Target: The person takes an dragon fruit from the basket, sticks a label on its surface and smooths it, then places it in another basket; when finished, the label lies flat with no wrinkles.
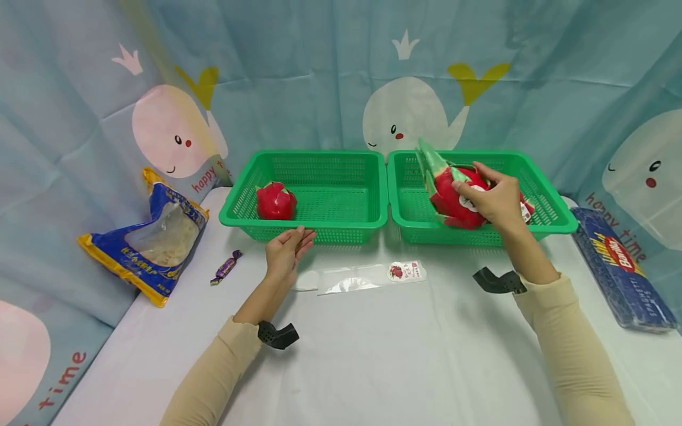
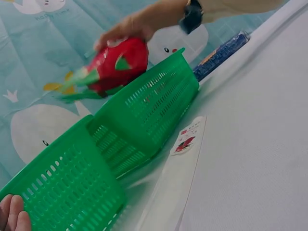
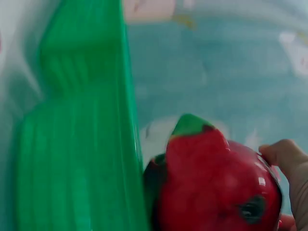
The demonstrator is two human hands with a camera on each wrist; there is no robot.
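My right hand (image 1: 498,198) grips a red dragon fruit (image 1: 453,198) with long green leaf tips and a white sticker. The fruit is raised over the right green basket (image 1: 554,222), its leafy end pointing up and left. Behind my wrist, another red piece with a label (image 1: 526,208) shows in that basket, mostly hidden. My left hand (image 1: 288,251) is at the front of the left green basket (image 1: 341,225), fingertips (image 2: 15,211) right by its rim. Inside the left basket sits a second dragon fruit (image 1: 276,201).
In front of the baskets lies a clear plastic sleeve (image 1: 367,278) with a fruit label. A purple wrapped candy (image 1: 226,267) and a blue-yellow bag (image 1: 154,236) are at left. A blue Barilla spaghetti pack (image 1: 620,266) lies at right. A whale-print curtain (image 1: 309,106) hangs behind.
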